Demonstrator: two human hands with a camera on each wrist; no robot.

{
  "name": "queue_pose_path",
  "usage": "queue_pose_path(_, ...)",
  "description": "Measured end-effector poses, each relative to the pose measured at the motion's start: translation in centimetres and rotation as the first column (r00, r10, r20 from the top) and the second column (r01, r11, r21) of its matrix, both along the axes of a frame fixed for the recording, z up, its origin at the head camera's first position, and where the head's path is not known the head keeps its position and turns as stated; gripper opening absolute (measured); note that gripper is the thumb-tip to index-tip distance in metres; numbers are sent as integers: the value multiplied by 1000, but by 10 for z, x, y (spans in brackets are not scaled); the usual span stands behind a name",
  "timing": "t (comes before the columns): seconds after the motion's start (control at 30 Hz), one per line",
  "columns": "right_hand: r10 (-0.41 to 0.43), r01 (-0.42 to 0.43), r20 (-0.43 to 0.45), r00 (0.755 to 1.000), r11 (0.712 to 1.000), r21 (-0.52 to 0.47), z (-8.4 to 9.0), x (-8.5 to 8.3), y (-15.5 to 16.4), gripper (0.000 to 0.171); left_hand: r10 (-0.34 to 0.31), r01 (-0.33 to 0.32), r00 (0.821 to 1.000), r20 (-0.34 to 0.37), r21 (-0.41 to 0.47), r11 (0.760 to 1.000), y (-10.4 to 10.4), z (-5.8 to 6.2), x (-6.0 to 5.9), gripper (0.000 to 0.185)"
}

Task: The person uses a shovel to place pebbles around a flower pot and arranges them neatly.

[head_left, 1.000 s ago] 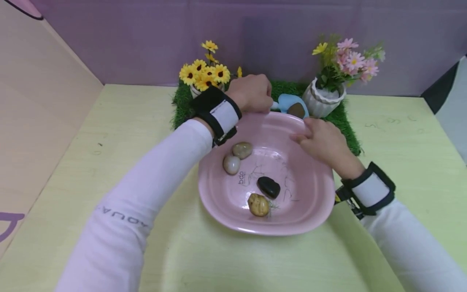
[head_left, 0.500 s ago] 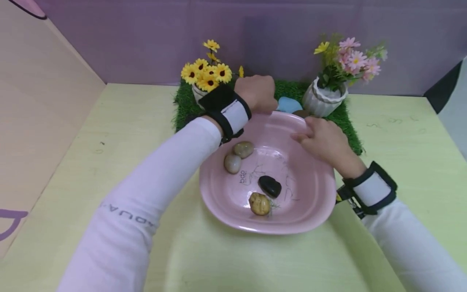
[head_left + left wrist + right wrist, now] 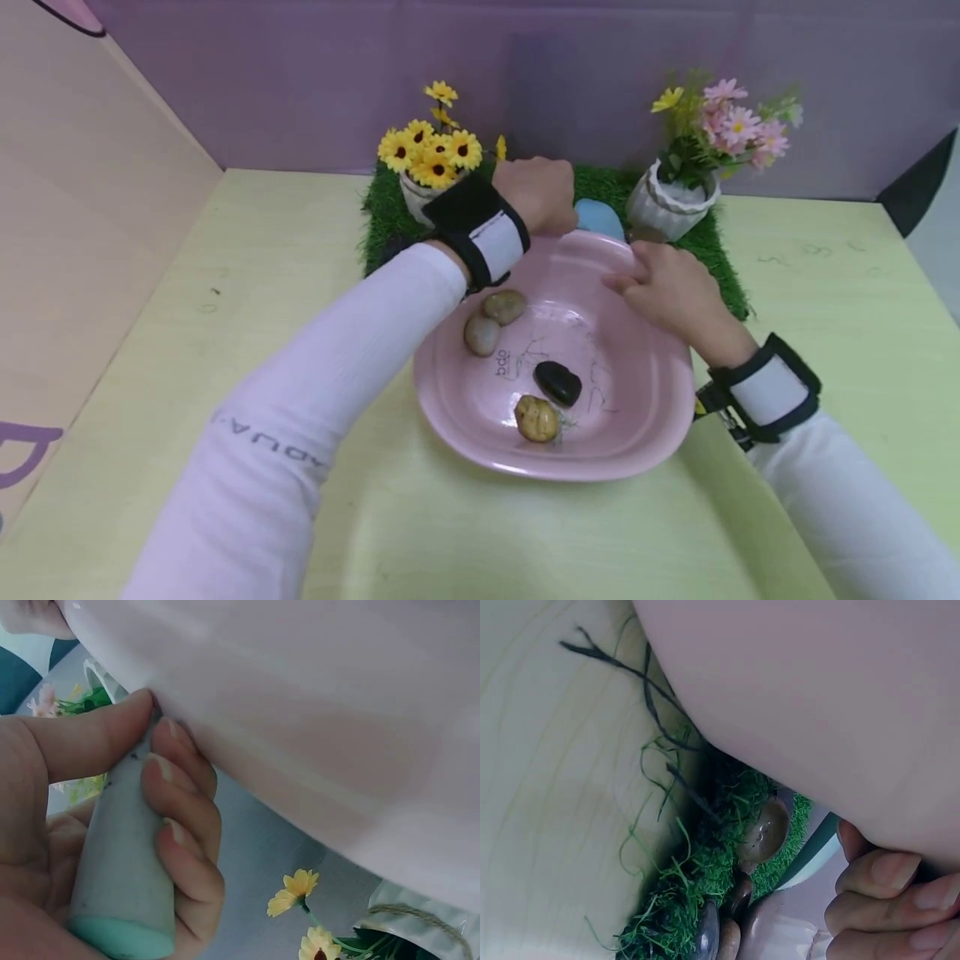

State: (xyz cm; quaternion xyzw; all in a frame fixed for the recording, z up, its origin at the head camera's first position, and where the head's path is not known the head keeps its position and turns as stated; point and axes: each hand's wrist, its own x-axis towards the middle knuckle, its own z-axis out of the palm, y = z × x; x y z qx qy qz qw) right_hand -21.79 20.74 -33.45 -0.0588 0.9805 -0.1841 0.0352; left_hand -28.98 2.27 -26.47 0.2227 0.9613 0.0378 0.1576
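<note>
Overhead, the left hand (image 3: 534, 193) sat at the far rim of the pink basin (image 3: 480, 417), fingers curled round a pale blue scoop (image 3: 597, 218) whose blade lay on the grass mat (image 3: 382, 221) just behind the rim. The right hand (image 3: 663, 283) held the basin's far right edge, near the white pot (image 3: 670, 208). Four stones lay inside, the black stone (image 3: 557, 382) near the middle.

At the left wrist, the fingers (image 3: 180, 817) were wrapped firmly round the scoop handle (image 3: 124, 885), thumb pressed against the basin's underside.

At the right wrist, curled fingertips (image 3: 877, 900) gripped the rim; brown pebbles (image 3: 763, 832) lay on the grass. Scooping well probably meant keeping the blade low under a pebble while the right hand steadied the basin.
</note>
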Motion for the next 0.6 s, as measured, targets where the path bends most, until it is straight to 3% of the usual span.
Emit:
queue_pose_path(0.23, -2, 2, -3, 1000, 1000, 1, 1, 2, 0, 38, -1, 10, 994, -113, 81, 997, -4, -12, 17, 15)
queue_pose_path(0.3, -1, 1, -5, 1000, 1000, 5, 1, 2, 1, 39, -2, 15, 993, -115, 110, 994, -6, -13, 20, 22)
queue_pose_path(0.5, 11, -11, -1, 1000, 1000, 18, 1, 0, 0, 40, 38, -29, 999, -35, 216, 976, -20, -13, 19, 32)
queue_pose_path(0.6, 10, -10, 5, 1000, 1000, 25, 1, 0, -1, 41, 55, -56, 998, 12, 309, 950, -30, -10, 18, 27)
